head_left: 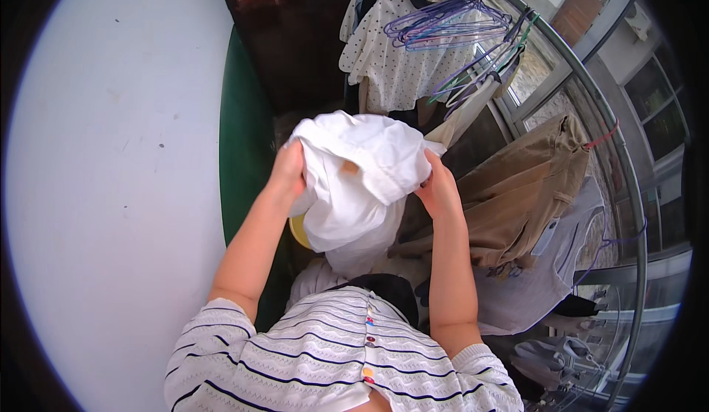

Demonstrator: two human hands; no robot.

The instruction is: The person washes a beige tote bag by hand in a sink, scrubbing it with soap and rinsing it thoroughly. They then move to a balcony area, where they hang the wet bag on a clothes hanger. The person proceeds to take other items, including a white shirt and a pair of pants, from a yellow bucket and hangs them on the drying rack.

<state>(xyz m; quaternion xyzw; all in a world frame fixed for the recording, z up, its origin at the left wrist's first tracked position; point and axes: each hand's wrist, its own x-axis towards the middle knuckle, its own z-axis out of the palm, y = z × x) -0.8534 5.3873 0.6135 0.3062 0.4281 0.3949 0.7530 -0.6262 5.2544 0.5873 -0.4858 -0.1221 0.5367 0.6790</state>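
Both hands hold up a white garment in front of me, bunched and hanging in folds. Its upper edge looks like a wide band, and a small tan patch shows on the inner side. My left hand is closed on the garment's left edge, while my right hand pinches the opposite end of the band. The fingertips of both hands are partly hidden by cloth. The lower part of the garment hangs down toward my body, over a yellow rim that is mostly covered.
A curved metal rail runs along the right by the windows. On it hang brown trousers, a grey top, purple hangers and a dotted white shirt. A white wall and green panel stand at left.
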